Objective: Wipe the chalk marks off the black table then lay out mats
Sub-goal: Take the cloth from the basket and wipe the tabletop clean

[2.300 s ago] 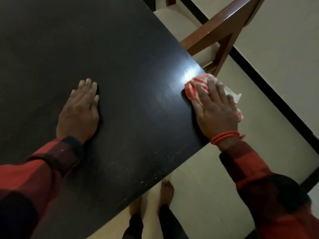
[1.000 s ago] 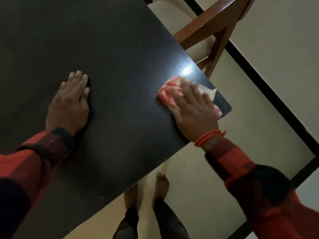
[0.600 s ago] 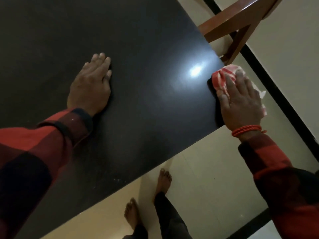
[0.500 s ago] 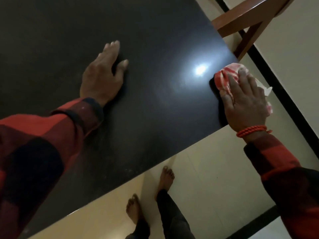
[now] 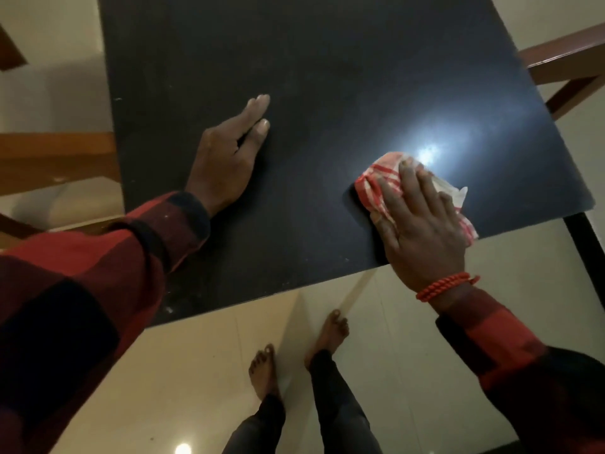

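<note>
1. Nearest, two bare feet (image 5: pixel 296 350) stand on a pale, glossy tiled floor (image 5: pixel 409 322); dark trouser legs rise from them; a small lamp glare shows on the tiles at the bottom edge.
2. Two sleeves of soft red-and-black check cloth come in from either side; the right wrist carries one orange beaded bracelet (image 5: pixel 447 286).
3. The right hand (image 5: pixel 422 227) lies flat, fingers straight and spread, pressing one crumpled red-and-white checked cloth (image 5: pixel 381 178) onto the black table (image 5: pixel 327 77) close to its near edge, towards the right corner; a white fold of the cloth sticks out past the fingers.
4. The left hand (image 5: pixel 229 152) rests on the tabletop well apart from the cloth, fingers straight and held together, holding nothing.
5. The tabletop is matt black with a faint grain and a square corner; a few pale chalk specks (image 5: pixel 168 306) remain by the near edge beside the left sleeve; one bright reflection sits just beyond the cloth.
6. Against half a second ago, the cloth has come inward from the right edge onto the surface; the left fingers lie closer together.
7. Farthest, brown wooden chair frames show on both sides: one at the right (image 5: pixel 566 63), one at the left (image 5: pixel 55 158).
</note>
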